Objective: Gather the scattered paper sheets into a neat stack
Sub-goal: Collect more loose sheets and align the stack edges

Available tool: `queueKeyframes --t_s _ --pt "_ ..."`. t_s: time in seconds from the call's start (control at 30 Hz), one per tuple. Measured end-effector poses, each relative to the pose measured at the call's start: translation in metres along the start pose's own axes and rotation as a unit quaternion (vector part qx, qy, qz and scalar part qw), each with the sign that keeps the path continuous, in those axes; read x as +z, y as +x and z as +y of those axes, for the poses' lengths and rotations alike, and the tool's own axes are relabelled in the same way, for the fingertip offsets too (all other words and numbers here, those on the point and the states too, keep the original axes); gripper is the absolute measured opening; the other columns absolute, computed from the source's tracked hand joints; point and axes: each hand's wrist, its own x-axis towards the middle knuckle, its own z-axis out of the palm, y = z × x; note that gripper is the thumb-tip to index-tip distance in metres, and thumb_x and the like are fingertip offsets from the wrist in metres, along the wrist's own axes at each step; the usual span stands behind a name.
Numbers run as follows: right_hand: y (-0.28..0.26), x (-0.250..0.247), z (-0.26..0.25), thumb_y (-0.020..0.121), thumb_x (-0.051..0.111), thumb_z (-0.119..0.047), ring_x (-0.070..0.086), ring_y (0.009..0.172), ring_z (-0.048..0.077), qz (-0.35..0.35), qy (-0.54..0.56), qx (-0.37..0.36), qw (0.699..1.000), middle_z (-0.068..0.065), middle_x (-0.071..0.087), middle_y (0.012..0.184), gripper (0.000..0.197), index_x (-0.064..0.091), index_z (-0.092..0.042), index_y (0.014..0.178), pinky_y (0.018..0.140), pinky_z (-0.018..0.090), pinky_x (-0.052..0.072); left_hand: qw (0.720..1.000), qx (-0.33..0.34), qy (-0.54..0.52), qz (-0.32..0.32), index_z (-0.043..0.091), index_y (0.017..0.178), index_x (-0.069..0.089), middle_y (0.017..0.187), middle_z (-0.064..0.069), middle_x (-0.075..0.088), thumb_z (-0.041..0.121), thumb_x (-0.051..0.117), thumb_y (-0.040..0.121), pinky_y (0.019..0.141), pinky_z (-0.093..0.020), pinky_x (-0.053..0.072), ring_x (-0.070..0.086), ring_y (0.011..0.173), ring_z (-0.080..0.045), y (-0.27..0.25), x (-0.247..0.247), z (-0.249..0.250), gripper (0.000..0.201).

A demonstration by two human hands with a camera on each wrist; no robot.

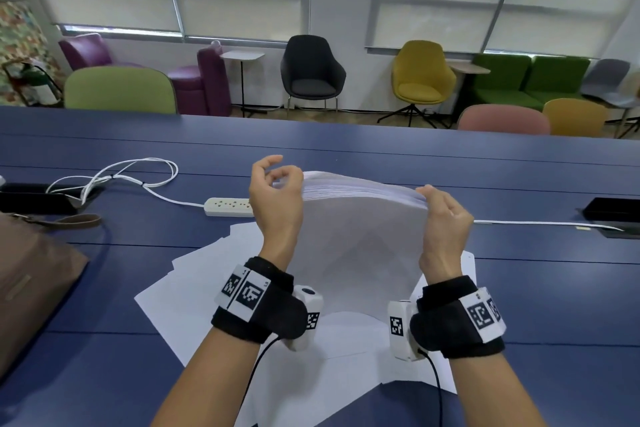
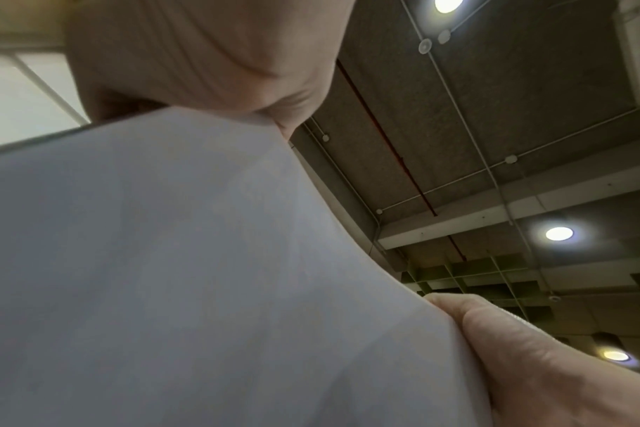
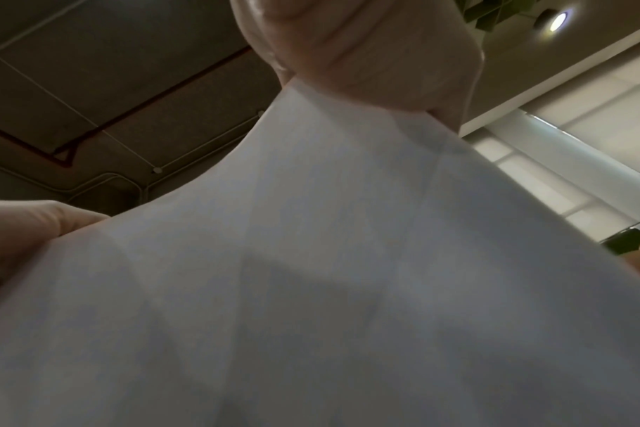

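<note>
A thick stack of paper sheets is held upright above the blue bench, bowed into a curve between the two hands. Its left upper corner is pinched by the left hand, whose fingers are curled over the top edge; in the left wrist view the stack is seen gripped under the palm of the left hand. The right upper corner is gripped by the right hand, thumb on the near face and fingers curled behind; in the right wrist view the sheets are clamped by that hand. Loose sheets are spread flat on the bench beneath and around the wrists, overlapping at odd angles. Just beyond the left hand a white power strip is seen on the bench, with a white cable looped to its left. A brown bag lies at the left edge.
</note>
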Motion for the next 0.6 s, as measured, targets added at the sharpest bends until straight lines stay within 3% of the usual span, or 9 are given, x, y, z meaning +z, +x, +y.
queueKeyframes --t_s 0.1,0.2,0.3,0.37,0.43,0.47,0.53,0.6 --pt "0.001 0.002 0.002 0.077 0.063 -0.038 0.052 0.074 0.020 -0.002 -0.008 -0.021 1.000 -0.002 0.058 0.068 0.027 0.066 -0.023 0.055 0.074 0.037 0.044 1.000 0.002 0.004 -0.023 0.024 0.097 0.055 0.077 0.011 0.057 0.017 0.061 0.084 0.074 -0.027 0.042 0.052 0.076 -0.011 0.003 -0.002 0.003 0.016" --pt "0.000 -0.005 0.009 0.069 0.062 -0.059 0.058 0.090 0.020 -0.037 0.005 -0.060 0.997 -0.004 0.065 0.089 0.030 0.069 -0.031 0.075 0.086 0.039 0.046 0.994 0.012 -0.065 -0.087 0.024 0.109 0.051 0.091 0.008 0.060 0.040 0.059 0.085 0.085 -0.029 0.043 0.057 0.090 -0.011 0.002 -0.011 0.000 0.030" --pt "0.003 -0.024 0.029 0.066 0.071 -0.040 0.062 0.096 0.022 -0.140 -0.028 -0.006 0.990 0.002 0.067 0.105 0.038 0.066 -0.023 0.099 0.084 0.036 0.050 0.978 0.050 -0.090 -0.184 0.040 0.117 0.039 0.119 0.009 0.055 0.060 0.064 0.070 0.092 -0.022 0.045 0.055 0.110 -0.005 0.001 -0.033 -0.036 0.057" --pt "-0.002 -0.034 0.048 0.068 0.077 -0.018 0.066 0.084 0.018 -0.171 -0.068 0.063 0.981 0.006 0.069 0.100 0.026 0.066 -0.019 0.091 0.075 0.028 0.053 0.972 0.004 -0.022 -0.232 0.042 0.116 0.044 0.124 0.008 0.056 0.049 0.072 0.068 0.092 -0.023 0.049 0.056 0.115 -0.009 -0.006 -0.042 -0.062 0.056" --pt "-0.010 -0.034 0.060 0.074 0.075 -0.004 0.067 0.070 0.008 -0.147 -0.090 0.078 0.982 0.009 0.070 0.094 0.019 0.065 -0.018 0.082 0.063 0.016 0.053 0.973 -0.021 0.037 -0.225 0.034 0.102 0.056 0.104 0.007 0.065 0.025 0.068 0.082 0.079 -0.016 0.052 0.062 0.105 -0.022 -0.012 -0.041 -0.077 0.026" --pt "-0.013 -0.032 0.059 0.076 0.072 -0.001 0.067 0.066 0.008 -0.132 -0.081 0.070 0.985 0.005 0.071 0.087 0.018 0.065 -0.018 0.078 0.059 0.013 0.052 0.979 -0.012 0.045 -0.199 0.028 0.097 0.059 0.095 0.008 0.066 0.015 0.063 0.087 0.072 -0.012 0.051 0.064 0.097 -0.022 -0.013 -0.038 -0.077 0.017" --pt "-0.013 -0.026 0.049 0.078 0.069 0.001 0.065 0.064 0.007 -0.118 -0.052 0.040 0.991 -0.009 0.072 0.069 0.018 0.065 -0.017 0.075 0.056 0.011 0.051 0.988 0.019 0.011 -0.151 0.019 0.096 0.061 0.087 0.009 0.065 0.007 0.056 0.090 0.064 -0.008 0.048 0.064 0.084 -0.009 -0.015 -0.032 -0.061 0.014" --pt "-0.011 -0.022 0.033 0.078 0.067 0.003 0.065 0.061 0.000 -0.124 -0.011 0.007 0.992 -0.015 0.071 0.063 0.018 0.066 -0.015 0.076 0.058 0.011 0.050 0.988 0.055 -0.047 -0.139 0.020 0.092 0.061 0.081 0.010 0.065 0.011 0.057 0.090 0.062 -0.009 0.047 0.062 0.071 0.004 -0.014 -0.030 -0.036 0.010"
